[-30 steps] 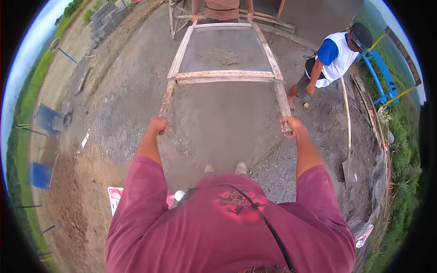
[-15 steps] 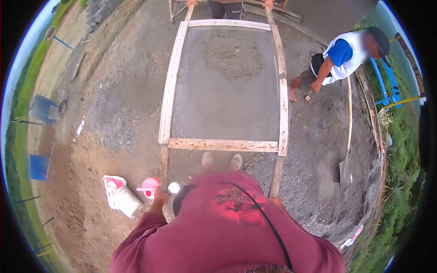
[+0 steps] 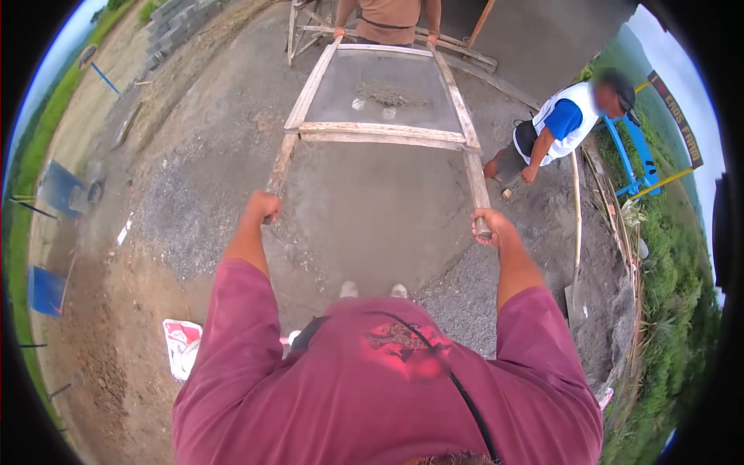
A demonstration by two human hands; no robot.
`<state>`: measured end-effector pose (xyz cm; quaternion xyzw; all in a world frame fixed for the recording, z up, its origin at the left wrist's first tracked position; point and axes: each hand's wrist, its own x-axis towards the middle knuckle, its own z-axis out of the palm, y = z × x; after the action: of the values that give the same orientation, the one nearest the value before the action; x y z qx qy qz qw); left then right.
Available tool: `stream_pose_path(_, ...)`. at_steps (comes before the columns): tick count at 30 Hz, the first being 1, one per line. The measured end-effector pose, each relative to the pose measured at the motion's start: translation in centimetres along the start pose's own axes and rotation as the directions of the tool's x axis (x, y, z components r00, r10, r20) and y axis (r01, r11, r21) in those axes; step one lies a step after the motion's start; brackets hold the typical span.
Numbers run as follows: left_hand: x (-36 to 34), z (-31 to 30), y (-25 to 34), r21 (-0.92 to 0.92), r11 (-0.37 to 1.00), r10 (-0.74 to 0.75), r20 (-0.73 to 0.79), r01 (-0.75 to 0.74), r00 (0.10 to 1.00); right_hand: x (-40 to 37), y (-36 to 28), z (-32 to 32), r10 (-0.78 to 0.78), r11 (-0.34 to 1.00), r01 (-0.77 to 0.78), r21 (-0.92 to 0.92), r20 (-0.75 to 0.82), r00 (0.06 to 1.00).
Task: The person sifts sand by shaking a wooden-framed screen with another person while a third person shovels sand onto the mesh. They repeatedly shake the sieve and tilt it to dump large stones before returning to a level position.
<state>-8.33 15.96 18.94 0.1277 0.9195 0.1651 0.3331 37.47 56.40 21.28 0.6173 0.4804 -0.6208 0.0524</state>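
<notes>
A large wooden-framed sieve is held up and tilted in front of me, its mesh in the far part of the frame. A small heap of coarse sand or gravel lies on the mesh. My left hand is closed around the end of the left wooden handle, and my right hand grips the right one. Both arms reach forward. At the far end, another person holds the opposite handles with two hands. Fine grey sand covers the ground beneath.
To the right a person in a white and blue shirt bends near a long-handled shovel. Wooden trestles stand behind the far person. A red and white sack lies at my left; blue containers and grey blocks are farther off.
The sieve has moved away from me toward the far person, and my arms have stretched from beside my body to out in front. The heap on the mesh looks smaller.
</notes>
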Motion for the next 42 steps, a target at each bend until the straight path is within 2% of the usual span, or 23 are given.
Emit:
stream_pose_path(2,1.1,1.8,-2.8,-0.029,0.999,-0.013,0.008,0.013,1.0,-0.2,2.5,1.5,0.014,1.0,-0.014,0.006,-0.001,1.0)
stream_pose_path(4,4.0,10.8,-13.3,-0.007,1.0,0.017,-0.082,-0.018,0.996,1.0,11.7,3.6,0.017,0.997,-0.018,0.073,0.008,1.0)
stream_pose_path(8,-9.7,16.3,-22.0,0.011,0.985,-0.173,0.111,0.173,0.979,-1.2,32.2,4.8,0.05,0.988,-0.055,0.147,0.033,0.998)
stream_pose_path(9,-10.9,19.6,-27.6,0.103,0.992,-0.078,0.065,0.071,0.995,-3.1,34.8,4.7,0.066,0.997,-0.068,-0.036,-0.051,0.997)
stream_pose_path(11,-13.6,22.3,-34.1,-0.013,1.0,0.021,0.138,-0.019,0.99,-6.0,40.4,4.5,0.056,0.918,-0.137,-0.373,-0.22,0.974)
stream_pose_path(12,-14.9,22.9,-35.0,-0.217,0.976,0.004,0.055,0.008,0.998,-5.6,43.4,4.3,0.086,0.884,-0.189,-0.427,-0.249,0.965)
stream_pose_path(14,-13.3,23.4,-36.4,-0.135,0.978,-0.133,0.168,0.156,0.977,-2.0,48.0,3.4,0.127,0.8,-0.281,-0.529,-0.309,0.942)
stream_pose_path(15,-12.9,23.0,-35.5,-0.095,0.97,-0.202,0.216,0.226,0.955,-2.6,45.6,2.9,-0.075,0.777,-0.015,-0.629,-0.116,0.99)
stream_pose_path(17,-10.9,21.3,-29.9,-0.1,0.976,-0.183,0.106,0.194,0.977,-3.3,38.3,2.3,-0.411,0.569,0.506,-0.648,0.309,0.858)
stream_pose_path(18,-8.8,20.2,-26.8,-0.134,0.968,-0.191,0.151,0.211,0.97,-1.9,33.9,4.0,-0.111,0.962,0.087,-0.258,-0.082,0.99)
stream_pose_path(19,-3.9,22.0,-27.5,0.097,0.994,-0.049,-0.073,0.056,0.996,4.0,33.5,2.5,0.053,0.998,-0.053,-0.038,0.01,0.999)
stream_pose_path(23,3.3,11.3,-10.7,-0.081,0.996,-0.027,-0.002,0.027,1.0,2.2,10.7,0.4,-0.012,0.999,0.013,0.048,-0.019,1.0)
stream_pose_path(24,3.0,8.5,-7.1,-0.062,0.996,0.051,-0.088,-0.057,0.995,2.4,7.0,-1.1,-0.025,0.999,0.025,0.048,0.016,1.0)
stream_pose_path(27,1.6,4.5,-1.4,0.028,0.997,0.072,0.004,-0.072,0.997,1.6,1.6,-3.7,-0.013,1.0,0.013,-0.007,0.04,0.999)
stream_pose_path(30,0.3,12.9,-8.2,-0.079,0.997,-0.016,-0.035,0.013,0.999,4.0,11.1,-3.2,0.027,0.999,-0.028,0.027,0.03,0.999)
stream_pose_path(32,-5.4,18.2,-13.4,0.092,0.995,-0.034,-0.069,0.04,0.997,4.1,21.3,-2.6,0.022,0.998,-0.024,0.053,0.049,0.999)
stream_pose_path(33,-8.0,21.0,-16.9,0.086,0.991,-0.103,-0.037,0.106,0.994,3.1,26.2,-2.4,0.033,0.998,-0.035,0.054,0.025,0.999)
stream_pose_path(34,-13.2,19.8,-15.7,0.013,0.969,-0.243,0.24,0.248,0.94,2.2,31.3,-2.7,0.026,0.996,-0.032,0.083,0.073,0.997)
stream_pose_path(35,-14.9,22.5,-20.1,0.087,0.971,-0.236,0.212,0.222,0.948,1.5,36.0,-2.8,0.055,0.987,-0.058,0.149,0.024,0.998)
stream_pose_path(36,-16.7,25.0,-24.4,0.16,0.968,-0.22,0.181,0.192,0.958,-1.7,37.7,-3.0,-0.111,0.992,0.113,-0.054,0.026,0.993)
stream_pose_path(38,-21.2,25.5,-26.2,-0.123,0.977,-0.156,0.151,0.175,0.976,-4.7,40.2,-2.7,0.157,0.973,-0.187,-0.133,-0.205,0.966)
stream_pose_path(41,-20.6,26.2,-28.5,-0.004,0.981,-0.186,0.23,0.192,0.955,-4.6,41.3,-2.9,0.224,0.974,-0.217,0.067,-0.12,0.967)
stream_pose_path(42,-18.8,26.7,-28.2,0.065,0.971,-0.24,0.225,0.231,0.944,-4.0,40.0,-3.4,0.166,0.981,-0.175,-0.088,-0.109,0.98)
